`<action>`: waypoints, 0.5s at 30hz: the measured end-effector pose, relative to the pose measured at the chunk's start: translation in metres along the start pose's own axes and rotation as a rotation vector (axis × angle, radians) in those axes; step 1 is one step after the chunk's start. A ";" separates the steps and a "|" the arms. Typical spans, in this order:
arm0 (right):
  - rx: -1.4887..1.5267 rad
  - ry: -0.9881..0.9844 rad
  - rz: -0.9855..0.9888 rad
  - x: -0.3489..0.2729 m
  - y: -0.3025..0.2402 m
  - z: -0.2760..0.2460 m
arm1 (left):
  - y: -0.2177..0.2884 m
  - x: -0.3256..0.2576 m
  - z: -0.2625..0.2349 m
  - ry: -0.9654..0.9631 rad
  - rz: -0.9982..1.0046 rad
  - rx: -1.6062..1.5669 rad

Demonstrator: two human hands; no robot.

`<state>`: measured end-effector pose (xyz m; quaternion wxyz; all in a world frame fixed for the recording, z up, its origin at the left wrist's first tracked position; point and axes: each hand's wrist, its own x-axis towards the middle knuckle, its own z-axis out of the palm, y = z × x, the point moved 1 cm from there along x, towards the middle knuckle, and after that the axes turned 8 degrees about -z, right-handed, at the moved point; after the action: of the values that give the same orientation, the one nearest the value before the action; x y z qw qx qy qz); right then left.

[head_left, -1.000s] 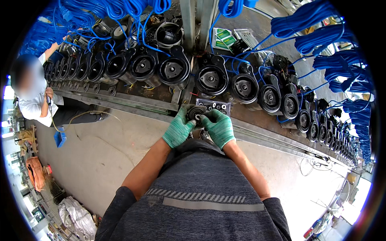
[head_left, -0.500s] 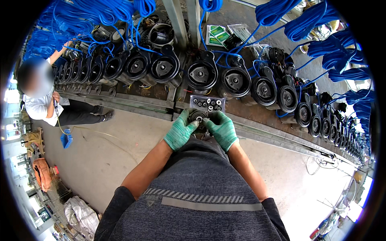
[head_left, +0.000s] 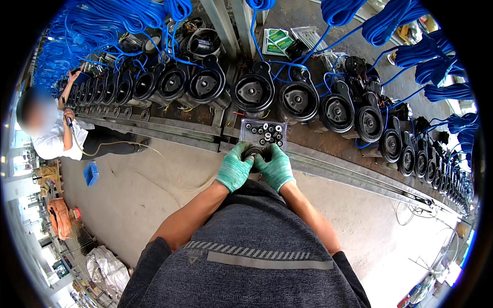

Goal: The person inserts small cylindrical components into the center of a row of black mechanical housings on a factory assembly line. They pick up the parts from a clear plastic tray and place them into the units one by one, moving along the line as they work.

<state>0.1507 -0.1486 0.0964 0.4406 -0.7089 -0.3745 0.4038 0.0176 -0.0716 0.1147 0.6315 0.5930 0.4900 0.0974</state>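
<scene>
Both my hands wear green knit gloves and meet in front of my waist. My left hand (head_left: 235, 168) is closed round one side of a dark round part (head_left: 254, 150); my right hand (head_left: 276, 168) grips its other side. Fingers and thumbs cover much of this part, and its exact kind is unclear. Just beyond my fingertips, a clear plastic tray (head_left: 243, 134) sits at the bench edge. Several small black and silver ring-shaped pieces (head_left: 268, 136) lie in it.
A long metal bench (head_left: 328, 155) carries a row of black round pump housings (head_left: 252, 95) with blue cables. Coiled blue cables (head_left: 341, 10) hang above. At the left a co-worker (head_left: 49, 128) holds a hose-fed tool; a blue bin (head_left: 91, 173) stands on the floor.
My hands have drawn closer together round the dark part, the right one shifting left; the part is now more covered. The co-worker's raised arm has moved, and the hose has shifted.
</scene>
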 end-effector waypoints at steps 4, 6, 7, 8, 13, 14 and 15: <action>0.125 -0.005 -0.045 0.002 -0.003 -0.002 | -0.007 0.006 -0.009 0.016 -0.052 -0.190; 0.272 -0.017 -0.097 0.007 -0.014 -0.001 | -0.004 0.007 -0.029 0.108 -0.104 -0.348; 0.327 -0.021 -0.037 0.007 -0.026 -0.005 | -0.014 0.015 -0.053 0.157 0.018 -0.340; 0.373 -0.022 0.031 0.006 -0.033 -0.011 | -0.025 0.024 -0.077 0.203 0.139 -0.334; 0.450 0.175 0.093 0.001 -0.004 -0.023 | 0.007 0.066 -0.252 0.767 0.402 -0.051; 0.440 0.190 0.129 -0.003 -0.003 -0.025 | 0.023 0.070 -0.282 0.868 0.421 0.073; 0.420 0.209 0.135 -0.006 0.000 -0.022 | 0.024 0.080 -0.314 0.946 0.453 0.191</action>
<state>0.1688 -0.1613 0.1038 0.5867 -0.6630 -0.1865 0.4259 -0.1619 0.1968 0.1521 0.2479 0.6301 0.5875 0.4430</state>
